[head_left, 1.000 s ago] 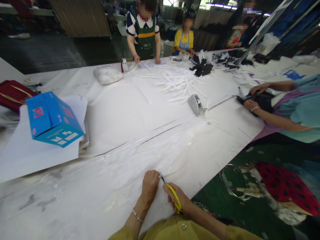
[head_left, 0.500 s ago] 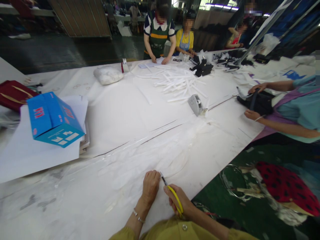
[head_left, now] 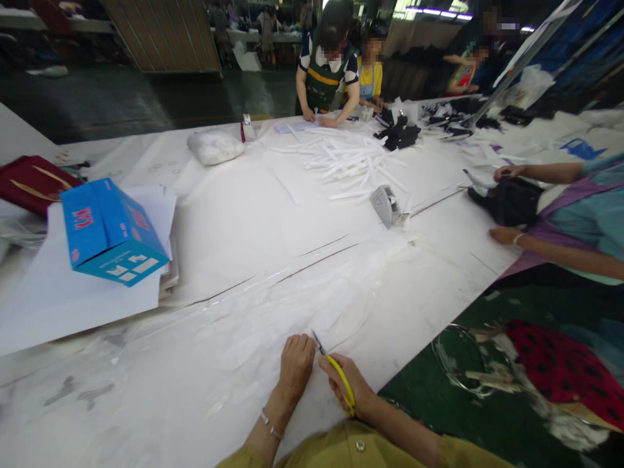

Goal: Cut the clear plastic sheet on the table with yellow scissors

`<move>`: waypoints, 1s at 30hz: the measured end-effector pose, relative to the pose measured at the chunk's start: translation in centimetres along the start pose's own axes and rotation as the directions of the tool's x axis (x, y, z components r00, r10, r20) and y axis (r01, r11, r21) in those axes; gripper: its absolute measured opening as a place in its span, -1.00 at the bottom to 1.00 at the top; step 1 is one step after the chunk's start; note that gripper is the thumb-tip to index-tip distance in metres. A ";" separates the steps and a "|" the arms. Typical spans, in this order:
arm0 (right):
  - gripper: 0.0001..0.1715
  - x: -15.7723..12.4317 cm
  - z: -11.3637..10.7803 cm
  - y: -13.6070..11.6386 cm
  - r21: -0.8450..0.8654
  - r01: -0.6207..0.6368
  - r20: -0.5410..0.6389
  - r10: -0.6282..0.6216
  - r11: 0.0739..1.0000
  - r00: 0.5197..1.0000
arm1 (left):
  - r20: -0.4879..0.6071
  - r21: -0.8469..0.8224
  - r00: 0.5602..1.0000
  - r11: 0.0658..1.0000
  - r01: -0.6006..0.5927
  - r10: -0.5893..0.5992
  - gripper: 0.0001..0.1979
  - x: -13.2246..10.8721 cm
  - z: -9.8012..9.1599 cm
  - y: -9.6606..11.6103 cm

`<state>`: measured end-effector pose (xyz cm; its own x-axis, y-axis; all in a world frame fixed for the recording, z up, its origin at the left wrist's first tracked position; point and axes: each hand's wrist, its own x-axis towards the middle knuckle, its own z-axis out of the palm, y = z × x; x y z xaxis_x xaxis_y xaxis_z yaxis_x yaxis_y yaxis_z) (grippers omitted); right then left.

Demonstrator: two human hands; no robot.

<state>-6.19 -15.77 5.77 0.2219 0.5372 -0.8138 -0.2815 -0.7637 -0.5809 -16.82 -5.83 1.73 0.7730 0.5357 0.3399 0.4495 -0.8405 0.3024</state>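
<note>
My right hand (head_left: pixel 351 389) is closed round yellow-handled scissors (head_left: pixel 336 374), blades pointing up and away at the table's near edge. My left hand (head_left: pixel 295 364) is curled with its fingers pressing on a clear plastic sheet (head_left: pixel 253 325) that lies over the white table (head_left: pixel 234 214), right beside the scissor blades. Whether the fingers pinch the sheet is hidden.
A blue box (head_left: pixel 110 234) lies on white paper at the left, a dark red bag (head_left: pixel 29 185) behind it. A tape dispenser (head_left: pixel 387 205), white strips (head_left: pixel 346 159) and a white bundle (head_left: pixel 214 146) sit farther off. Other people work at the far edge and right side, one handling black cloth (head_left: pixel 509 201).
My hands and scissors have hardly moved. The person at the far edge has stepped right and bent over the table. The person at the right has shifted hands on the black cloth.
</note>
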 end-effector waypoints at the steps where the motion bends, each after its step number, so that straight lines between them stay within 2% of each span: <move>1: -0.36 -0.1 0.0 0.0 0.003 -0.007 -0.008 0.007 1.000 1.000 | -0.007 0.001 1.000 1.000 -0.002 0.002 -0.81 0.0 0.0 -0.1; 3: -0.37 -0.2 -0.2 -0.2 0.008 -0.027 -0.012 0.027 1.000 1.000 | -0.019 0.000 1.000 1.000 -0.003 0.003 -0.80 0.0 0.0 -0.2; 6: -0.40 -0.2 -0.7 -0.5 -0.006 -0.036 0.047 0.037 0.999 0.998 | -0.025 -0.005 1.000 1.000 -0.004 0.004 -0.80 0.1 -0.1 -0.2; 9: -0.43 0.0 -1.0 -0.7 -0.001 -0.005 0.082 0.005 1.000 0.997 | -0.021 -0.021 1.000 1.000 -0.014 0.014 -0.80 0.0 -0.2 -0.2; 19: -0.44 0.7 -0.2 -1.2 0.047 -0.035 -0.014 0.036 0.998 0.999 | -0.002 -0.037 1.000 0.999 0.015 -0.015 -0.82 -0.5 0.0 -0.3; 25: -0.38 0.4 -1.0 -1.2 0.053 0.014 0.117 -0.020 0.999 0.993 | 0.000 0.003 0.995 0.995 0.097 -0.097 -0.88 -0.4 -0.6 -1.1; 27: -0.36 0.2 -1.2 -1.4 0.054 -0.002 0.123 -0.005 0.999 0.992 | 0.001 0.044 0.991 0.990 0.136 -0.136 -0.80 -0.3 -0.5 -1.5; 30: -0.34 -0.3 -1.4 -1.9 0.056 -0.068 0.114 0.061 0.996 0.992 | 0.036 0.100 0.982 0.978 0.181 -0.186 -0.58 0.0 -0.1 -1.9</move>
<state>-4.46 -15.00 7.16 0.0965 0.5265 -0.8447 -0.3481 -0.7772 -0.5242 -17.76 -4.20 1.24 0.6916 0.6791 0.2459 0.6247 -0.7334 0.2683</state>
